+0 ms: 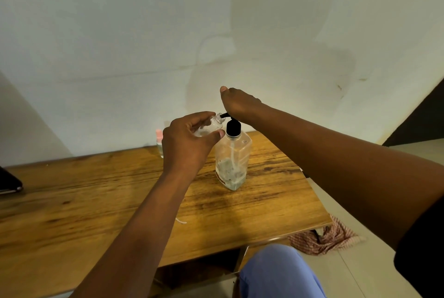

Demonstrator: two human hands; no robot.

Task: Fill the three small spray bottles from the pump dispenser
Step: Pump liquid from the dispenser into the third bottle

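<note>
Fingers point(204, 115) of the left hand point(185, 144) curl round a small clear spray bottle point(210, 127), thumb below and the rest above, holding it tilted with its open neck up against the black spout of the pump dispenser point(233, 158). The right hand point(236, 104) rests on top of the pump head with the palm down; its fingers are hidden behind the hand, so I cannot tell how they lie, and only the thumb tip shows, raised. The dispenser, a clear bottle with a black collar and a little liquid at the bottom, stands upright on the wooden tabletop point(96, 201), near its far right part. Behind the left hand, another small bottle with a pink cap point(159, 141) stands at the tabletop's back edge by the pale wall point(144, 33). A checked cloth point(322, 237) lies on the floor to the right, beside a blue-clad knee point(276, 271).
</note>
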